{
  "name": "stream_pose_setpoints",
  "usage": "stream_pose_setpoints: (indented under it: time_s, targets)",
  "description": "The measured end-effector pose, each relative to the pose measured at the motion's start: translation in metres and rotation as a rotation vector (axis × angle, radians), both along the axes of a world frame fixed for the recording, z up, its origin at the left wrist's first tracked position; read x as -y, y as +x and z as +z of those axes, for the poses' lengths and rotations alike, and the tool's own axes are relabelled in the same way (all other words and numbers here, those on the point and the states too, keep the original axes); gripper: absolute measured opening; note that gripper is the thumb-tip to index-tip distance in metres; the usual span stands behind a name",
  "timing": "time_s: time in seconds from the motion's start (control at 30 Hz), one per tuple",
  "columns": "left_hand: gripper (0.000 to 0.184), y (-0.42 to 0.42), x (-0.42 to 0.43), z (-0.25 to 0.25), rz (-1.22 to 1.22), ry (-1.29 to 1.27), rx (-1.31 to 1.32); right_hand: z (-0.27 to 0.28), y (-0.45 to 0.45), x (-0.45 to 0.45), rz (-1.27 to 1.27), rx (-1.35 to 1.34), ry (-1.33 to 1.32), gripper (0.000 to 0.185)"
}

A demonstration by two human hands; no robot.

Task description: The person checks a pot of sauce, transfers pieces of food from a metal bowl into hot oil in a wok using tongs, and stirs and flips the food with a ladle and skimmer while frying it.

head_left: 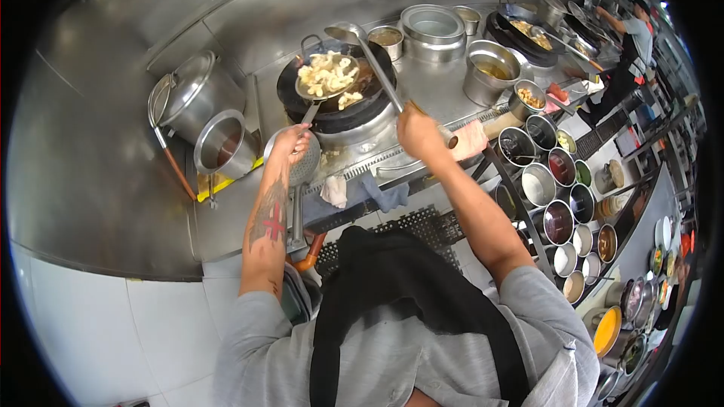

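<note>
Strainer [311, 111] with pale food pieces [324, 74], over wok [369, 96]

Item: strainer, handle clasped in the left hand [292, 143]; its bowl lies far of that hand, slightly right, heaped with pale food pieces. Item: ladle [382, 74], handle gripped in the right hand [419, 133], bowl far and left of it. Item: perforated skimmer [305, 164], just right of the left wrist, near of the wok.

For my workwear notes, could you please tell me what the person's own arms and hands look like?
The left hand and right hand are ungloved. Both short sleeves are grey. The left forearm bears dark tattoo-like markings and a red cross; the right forearm shows none here.
</note>
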State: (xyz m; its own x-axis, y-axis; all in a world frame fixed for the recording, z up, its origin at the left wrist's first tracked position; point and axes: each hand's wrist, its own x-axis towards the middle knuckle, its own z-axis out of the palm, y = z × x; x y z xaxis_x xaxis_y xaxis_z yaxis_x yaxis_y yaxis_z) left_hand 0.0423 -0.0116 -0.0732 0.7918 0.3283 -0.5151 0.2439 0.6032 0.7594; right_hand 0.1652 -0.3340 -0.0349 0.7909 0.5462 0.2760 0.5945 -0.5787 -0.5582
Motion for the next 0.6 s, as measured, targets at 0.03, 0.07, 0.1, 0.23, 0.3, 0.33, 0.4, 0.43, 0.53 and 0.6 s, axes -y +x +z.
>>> stream_pose_setpoints:
  time_s: [0.03,0.07,0.1,0.23,0.3,0.33,0.4,0.43,0.53,0.6]
  targets:
    - [0.015,0.003,-0.001,0.005,0.022,0.032,0.031,0.001,-0.012,0.000,-0.080,0.033,-0.082,0.031]
    - [0.019,0.008,-0.002,0.010,0.001,0.080,0.033,0.000,-0.022,0.003,-0.045,0.066,-0.211,0.026]
    - [0.019,0.015,0.000,0.015,-0.007,0.083,0.026,0.002,-0.018,0.004,-0.052,0.058,-0.208,0.026]
    - [0.018,0.025,0.008,0.020,0.099,0.182,-0.065,0.027,0.010,0.009,0.210,0.073,-0.249,0.022]
    - [0.016,0.019,0.007,0.022,0.120,0.159,-0.057,0.038,-0.006,0.024,0.111,0.152,-0.165,0.020]
    - [0.016,0.017,0.008,0.023,0.118,0.164,-0.057,0.048,-0.020,0.029,0.060,0.115,-0.201,0.018]
    - [0.019,0.018,0.017,0.025,0.135,0.126,-0.011,0.035,-0.001,0.021,0.174,0.114,-0.239,0.020]
    - [0.019,0.017,0.019,0.020,0.135,0.126,-0.016,0.030,0.011,0.016,0.302,0.109,-0.280,0.022]
    - [0.021,0.015,0.018,0.019,0.166,0.123,-0.058,0.064,0.031,0.006,0.209,-0.160,-0.252,0.027]
    - [0.022,0.014,0.024,0.023,0.162,0.155,-0.058,0.046,0.027,-0.007,0.122,-0.052,-0.175,0.027]
